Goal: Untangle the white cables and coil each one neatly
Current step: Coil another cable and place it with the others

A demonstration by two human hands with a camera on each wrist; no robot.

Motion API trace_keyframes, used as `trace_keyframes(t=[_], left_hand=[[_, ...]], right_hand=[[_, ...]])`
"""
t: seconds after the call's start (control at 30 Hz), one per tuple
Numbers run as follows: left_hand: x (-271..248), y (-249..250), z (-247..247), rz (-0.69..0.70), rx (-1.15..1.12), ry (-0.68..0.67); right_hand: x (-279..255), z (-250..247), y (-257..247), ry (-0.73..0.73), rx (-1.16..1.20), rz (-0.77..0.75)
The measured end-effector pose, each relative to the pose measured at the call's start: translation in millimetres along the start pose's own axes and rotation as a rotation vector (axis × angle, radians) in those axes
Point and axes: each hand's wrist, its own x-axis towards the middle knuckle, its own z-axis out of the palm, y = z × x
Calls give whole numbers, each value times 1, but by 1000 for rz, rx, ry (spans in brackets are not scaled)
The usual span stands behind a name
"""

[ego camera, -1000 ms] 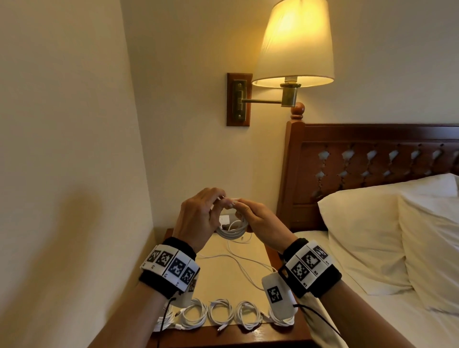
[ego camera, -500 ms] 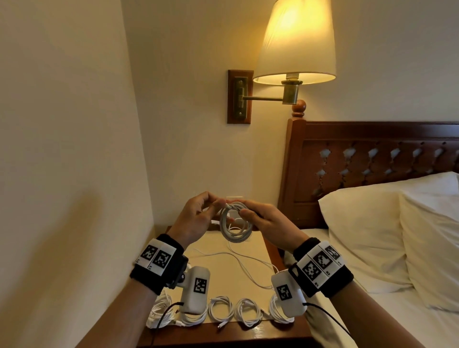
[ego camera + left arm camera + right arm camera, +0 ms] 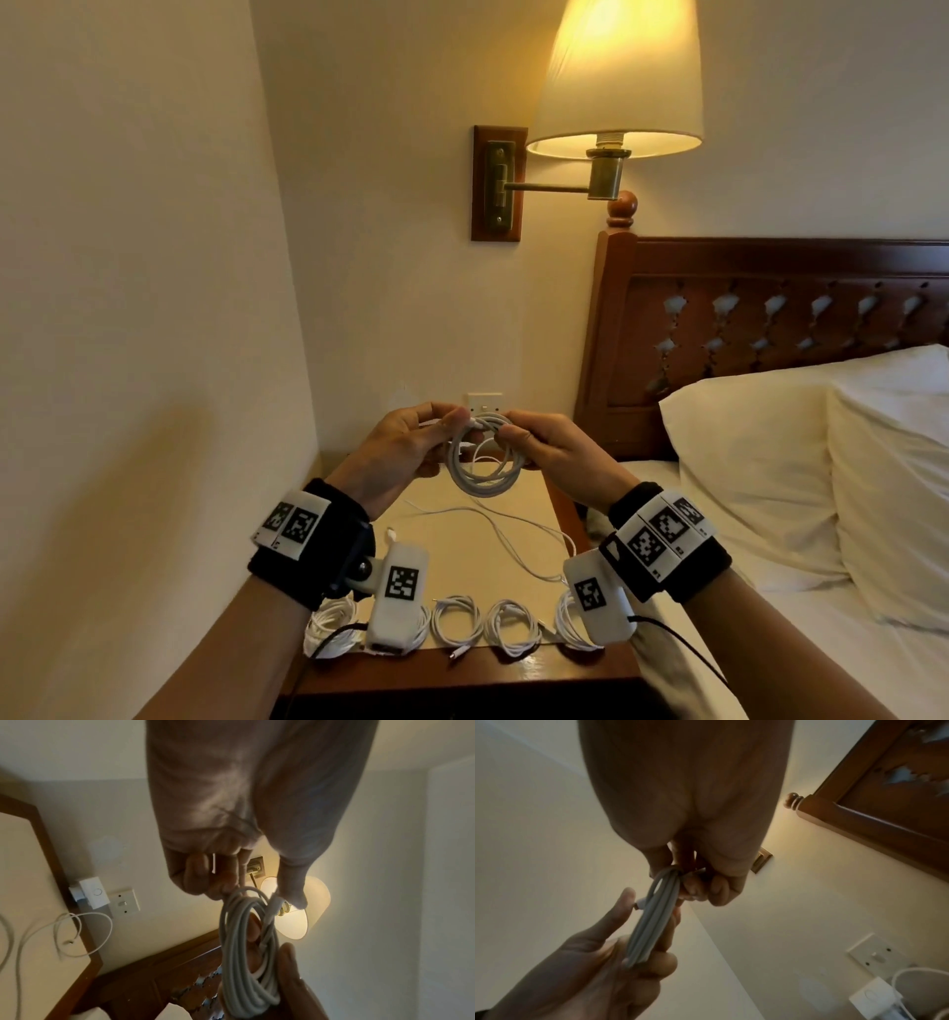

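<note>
Both hands hold one white cable coil (image 3: 484,462) upright above the nightstand (image 3: 447,519). My left hand (image 3: 452,426) pinches its top left, and one cable end with its connector (image 3: 475,422) sticks out there. My right hand (image 3: 508,433) pinches its top right. In the left wrist view the coil (image 3: 246,953) hangs from the curled fingers (image 3: 197,874). In the right wrist view the coil (image 3: 652,925) is seen edge-on between both hands. Several finished coils (image 3: 454,619) lie in a row at the front edge. One loose white cable (image 3: 513,534) trails across the top.
A lit wall lamp (image 3: 616,77) hangs above the hands. The wooden headboard (image 3: 770,318) and a pillow (image 3: 744,462) are on the right, and a wall closes the left side. A white adapter (image 3: 91,894) sits by a wall switch (image 3: 124,902).
The coil has turned from hanging under the fingers to facing me upright. My left wrist has rolled outward, and both hands now pinch the coil's top.
</note>
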Motion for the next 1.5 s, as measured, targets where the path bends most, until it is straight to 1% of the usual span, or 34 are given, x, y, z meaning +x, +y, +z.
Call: trace_keyframes(t=[0.1,0.17,0.27,0.37,0.43,0.53,0.57,0.63,0.7,0.77,0.83,0.9,0.97,1.07,1.2,1.27,1.4,1.5], left_hand=[[-6,-3,0,-64,8,-55],[-10,-10,1,-119,-73,-88],[-15,-23,1,-187,-167,-111],[-22,-35,2,-178,-174,-128],[-26,-44,3,-120,-90,-94],[-30,-68,-2,-70,64,82],[-31,-79,-6,-81,111,134],[-35,-104,-12,-116,227,187],[-40,-132,-17,-134,439,256],[-48,-159,-20,-105,719,331],[-53,-186,-21,-52,987,270],[-55,-207,-21,-63,1120,203],[-54,-224,-22,-87,1223,174],[-51,-238,-22,-123,1332,144],[-50,-242,-21,-205,1426,99],[-49,-242,-22,-217,1408,95],[-50,-237,-23,-259,1323,134],[-47,-226,-22,-230,1275,167]], right_hand=[[-4,7,6,65,53,6],[-5,10,11,83,111,28],[-11,17,19,84,125,64],[-20,24,28,92,86,98],[-31,29,38,116,65,148],[-61,38,60,150,57,281],[-75,43,70,128,45,324],[-105,52,89,56,-16,396],[-136,61,111,-31,-124,471],[-167,69,131,-152,-255,580],[-193,75,146,-230,-336,679],[-211,81,159,-230,-372,746],[-223,86,171,-226,-382,797],[-235,93,183,-267,-388,878],[-241,96,190,-243,-400,884],[-240,96,189,-255,-404,882],[-242,97,189,-242,-413,888],[-241,96,187,-249,-390,903]])
